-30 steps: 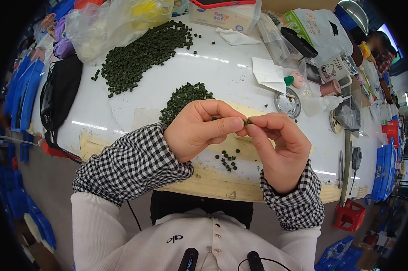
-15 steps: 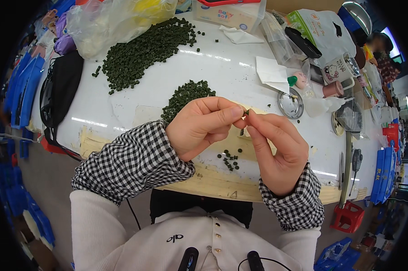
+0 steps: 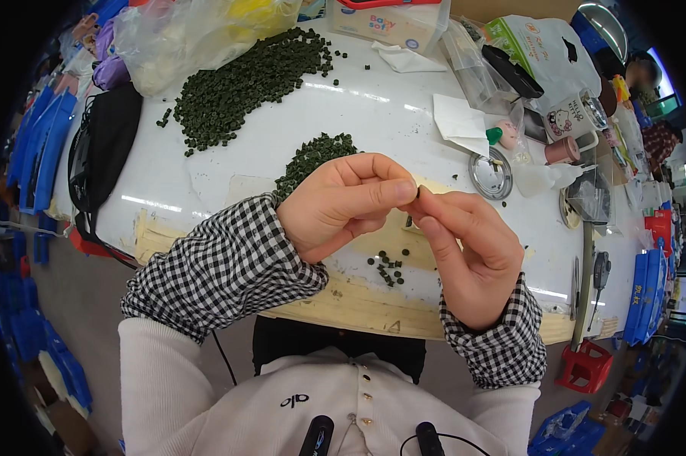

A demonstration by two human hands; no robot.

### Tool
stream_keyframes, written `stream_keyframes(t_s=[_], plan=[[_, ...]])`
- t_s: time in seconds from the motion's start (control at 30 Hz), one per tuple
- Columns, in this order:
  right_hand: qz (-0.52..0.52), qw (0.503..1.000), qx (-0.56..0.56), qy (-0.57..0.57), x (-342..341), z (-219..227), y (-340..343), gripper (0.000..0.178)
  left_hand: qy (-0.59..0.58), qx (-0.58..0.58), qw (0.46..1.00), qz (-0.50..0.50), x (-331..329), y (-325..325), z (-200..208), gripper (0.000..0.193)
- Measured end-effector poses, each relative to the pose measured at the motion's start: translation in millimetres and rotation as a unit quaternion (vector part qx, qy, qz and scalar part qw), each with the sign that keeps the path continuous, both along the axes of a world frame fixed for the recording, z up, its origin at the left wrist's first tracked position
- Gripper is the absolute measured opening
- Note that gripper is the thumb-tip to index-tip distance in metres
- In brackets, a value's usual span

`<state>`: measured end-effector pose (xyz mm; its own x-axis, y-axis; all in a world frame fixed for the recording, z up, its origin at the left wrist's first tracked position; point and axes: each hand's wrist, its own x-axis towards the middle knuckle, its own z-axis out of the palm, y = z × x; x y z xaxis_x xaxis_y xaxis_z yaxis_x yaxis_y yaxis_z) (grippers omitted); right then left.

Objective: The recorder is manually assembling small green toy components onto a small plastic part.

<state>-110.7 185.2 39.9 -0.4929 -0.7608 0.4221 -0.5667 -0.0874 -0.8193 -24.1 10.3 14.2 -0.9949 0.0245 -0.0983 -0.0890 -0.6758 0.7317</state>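
Above the near part of the white table, my left hand [image 3: 345,204] and my right hand [image 3: 477,247] meet fingertip to fingertip. Both are closed in a pinch on a small dark green part [image 3: 418,193], mostly covered by the fingers. Below them, several loose dark green parts [image 3: 389,267] lie on the table, some round, some spool-like. Just behind my left hand is a small heap of green pieces [image 3: 309,161], partly hidden by it. A larger heap of small dark green parts [image 3: 240,91] spreads farther back on the left.
Clear plastic bags [image 3: 183,42] stand at the far left, near a black cloth bag [image 3: 107,148]. On the right are a round metal dish [image 3: 491,173], white paper [image 3: 458,121], a mug [image 3: 569,120] and a squeeze bottle [image 3: 537,180]. Taped edging [image 3: 343,308] runs along the table's front.
My fingertips have drawn closer together around the small part, so less of it shows. My left hand has shifted slightly upward; the heaps stay as they were.
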Motion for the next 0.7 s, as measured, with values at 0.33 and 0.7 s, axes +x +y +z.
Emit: stream_keyframes(t_s=[0.33, 0.7], plan=[[-0.019, 1.0, -0.015, -0.015, -2, -2, -3, 0.027, 0.064, -0.215, 0.963, 0.151, 4, 9, 3, 0.011], [0.008, 0.99, -0.03, -0.137, 2, -2, -2, 0.026, 0.067, -0.422, 0.879, 0.214, 10, 8, 9, 0.016]])
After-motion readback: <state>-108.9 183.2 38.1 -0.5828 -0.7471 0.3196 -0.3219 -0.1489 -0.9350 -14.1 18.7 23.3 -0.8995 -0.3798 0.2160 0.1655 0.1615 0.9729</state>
